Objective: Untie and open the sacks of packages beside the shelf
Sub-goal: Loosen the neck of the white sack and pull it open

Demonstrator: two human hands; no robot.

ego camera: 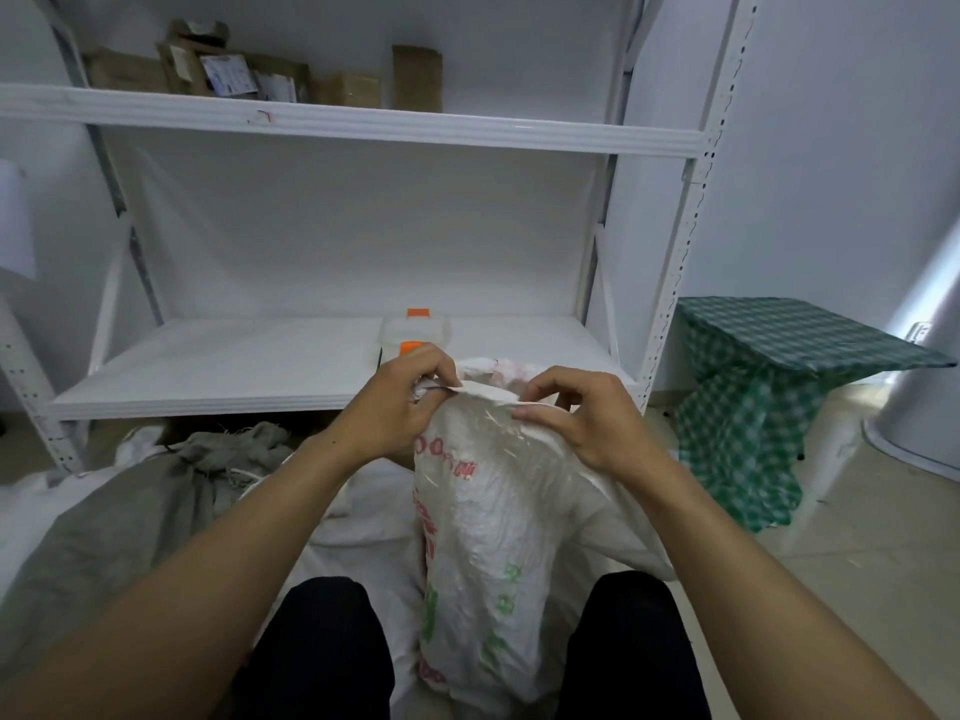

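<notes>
White woven sack [488,511] — crinkled, red-and-green print — mouth pinched.

An upright sack [493,511] stands on the floor [857,537] between the person's knees, just before the shelf unit [670,283]. The left hand [400,402] pinches its mouth on the left and the right hand [576,418] on the right. A slumped sack [130,511] lies to its left. Behind the mouth a container [415,330] sits on the lower board [234,366]. Packages [234,70] stand on the upper board [363,122]. A cloth-draped stand [779,356] is right of the unit.

Upright white woven sack [488,522], red and green print, mouth rim pinched; grey sack [130,511] slumped alongside
</notes>
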